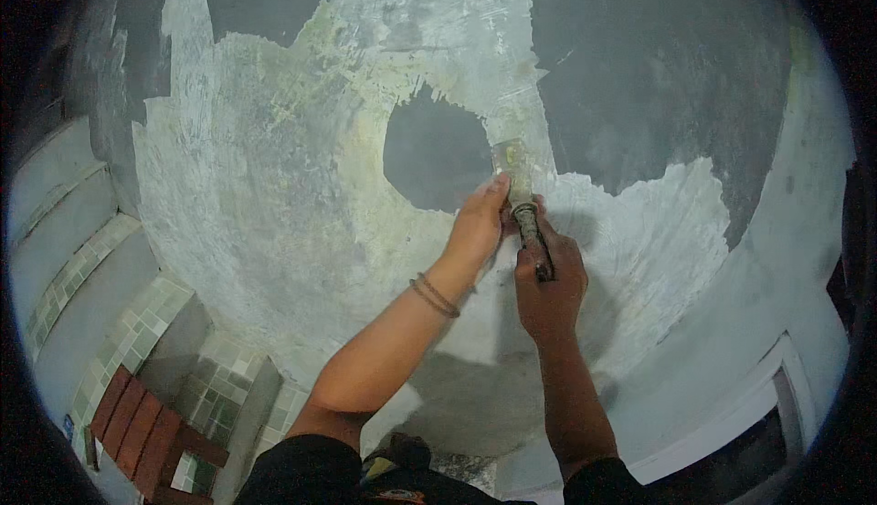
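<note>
A metal scraper [518, 180] with a putty-smeared blade is pressed flat against a wall [274, 194] that is part dark grey paint, part pale scraped or plastered surface. My right hand [548, 281] grips the scraper's dark handle from below. My left hand [478, 226], with thin bands at the wrist, rests its fingertips on the blade near the handle. The blade sits at the right edge of a dark unscraped patch [434, 158].
A larger dark painted area [658, 66] fills the upper right of the wall. At the lower left is a tiled ledge [137, 322] with a reddish wooden bench [137, 432]. A white door or window frame [731, 414] curves along the lower right.
</note>
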Demonstrator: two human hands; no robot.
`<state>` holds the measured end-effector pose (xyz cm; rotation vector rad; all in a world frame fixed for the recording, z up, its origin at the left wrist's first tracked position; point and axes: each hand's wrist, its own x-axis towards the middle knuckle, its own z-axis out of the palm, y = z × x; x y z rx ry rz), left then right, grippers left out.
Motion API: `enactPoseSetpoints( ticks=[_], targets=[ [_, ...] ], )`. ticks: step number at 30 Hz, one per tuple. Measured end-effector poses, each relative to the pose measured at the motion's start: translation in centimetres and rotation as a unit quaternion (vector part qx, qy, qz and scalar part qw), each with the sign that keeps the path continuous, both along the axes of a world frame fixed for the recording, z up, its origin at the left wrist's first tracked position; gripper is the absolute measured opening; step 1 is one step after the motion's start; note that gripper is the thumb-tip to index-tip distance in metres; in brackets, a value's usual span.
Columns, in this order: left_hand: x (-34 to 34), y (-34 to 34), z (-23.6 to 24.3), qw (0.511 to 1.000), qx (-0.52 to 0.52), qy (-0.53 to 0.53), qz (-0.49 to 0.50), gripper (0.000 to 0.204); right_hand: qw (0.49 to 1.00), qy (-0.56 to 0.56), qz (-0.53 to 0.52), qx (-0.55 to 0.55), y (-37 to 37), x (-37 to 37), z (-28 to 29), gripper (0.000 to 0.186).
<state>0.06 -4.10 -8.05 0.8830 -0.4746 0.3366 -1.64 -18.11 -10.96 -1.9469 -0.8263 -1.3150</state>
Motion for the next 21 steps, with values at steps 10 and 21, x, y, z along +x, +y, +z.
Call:
enactPoseSetpoints(
  ticks=[10,21],
  targets=[
    [1.7,-2.0,0.0,0.997,-0.034,-0.047,0.043,0.041,0.966,0.169,0.170,0.099,0.6,0.6,-1.7,0.048],
    [0.8,-1.1,-0.5,0.997,-0.051,0.034,-0.043,0.051,0.986,0.079,0.137,0.049,2.1,1.8,-2.9,0.045]
  ],
)
